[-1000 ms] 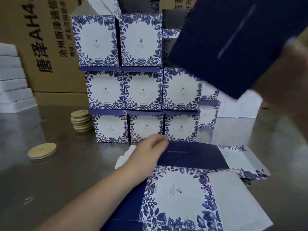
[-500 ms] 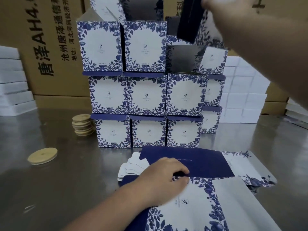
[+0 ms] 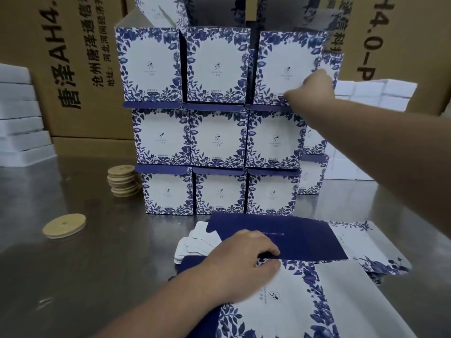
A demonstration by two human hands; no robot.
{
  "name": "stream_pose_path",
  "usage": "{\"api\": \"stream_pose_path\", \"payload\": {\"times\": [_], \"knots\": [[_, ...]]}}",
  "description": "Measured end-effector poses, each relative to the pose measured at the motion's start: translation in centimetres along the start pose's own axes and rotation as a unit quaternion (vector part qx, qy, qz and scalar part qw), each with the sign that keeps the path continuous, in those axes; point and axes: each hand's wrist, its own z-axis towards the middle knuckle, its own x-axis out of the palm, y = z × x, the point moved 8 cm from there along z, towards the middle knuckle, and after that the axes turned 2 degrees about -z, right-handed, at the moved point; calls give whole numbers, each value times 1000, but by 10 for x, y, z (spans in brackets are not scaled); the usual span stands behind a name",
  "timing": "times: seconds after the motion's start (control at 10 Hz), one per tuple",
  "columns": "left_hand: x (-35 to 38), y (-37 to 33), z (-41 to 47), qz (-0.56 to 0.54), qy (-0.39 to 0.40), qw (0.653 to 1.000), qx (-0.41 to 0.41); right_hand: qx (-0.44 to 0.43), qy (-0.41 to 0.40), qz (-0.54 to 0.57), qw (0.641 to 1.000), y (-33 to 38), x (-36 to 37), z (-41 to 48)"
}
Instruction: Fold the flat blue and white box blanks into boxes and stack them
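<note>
Folded blue and white boxes stand in a wall three high and three wide at the back of the table. My right hand (image 3: 313, 90) lies against the lower right front of the top right box (image 3: 280, 59); its fingers are blurred and I cannot make out a grip. In front lies a pile of flat blanks (image 3: 305, 293), the top one showing a white floral panel and a dark blue flap (image 3: 292, 237). My left hand (image 3: 244, 262) rests on the pile's left side, fingers and thumb pinching the top blank at the fold below the flap.
The steel table (image 3: 85, 264) carries a stack of wooden discs (image 3: 123, 181) left of the boxes and one loose disc (image 3: 64, 225). Brown cartons (image 3: 73, 69) stand behind. White foam trays (image 3: 19, 123) are piled at the far left, more white blocks (image 3: 371, 93) at the back right.
My right hand carried a folded box up from the right and set it on the top row's right end. My left hand slid back onto the top blank and took hold of it.
</note>
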Motion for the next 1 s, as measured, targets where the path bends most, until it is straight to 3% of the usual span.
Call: {"api": "stream_pose_path", "payload": {"times": [0.2,0.3,0.4,0.8,0.9,1.0], "knots": [[0,0,0,-1,-4,1000,4,-55,18,47,997,-14,13,-12],[0,1,0,0,-1,1000,0,-53,27,134,989,-20,12,-13],[0,1,0,2,1,1000,-3,-54,43,148,987,-24,13,-14],[-16,-22,-2,65,-21,997,27,-67,7,-56,996,-23,16,-23],[-37,-37,-3,63,-64,994,61,-48,12,-5,999,-27,13,-32],[-90,-66,-19,2,-237,961,146,-35,-39,158,986,-30,-6,-43]]}}
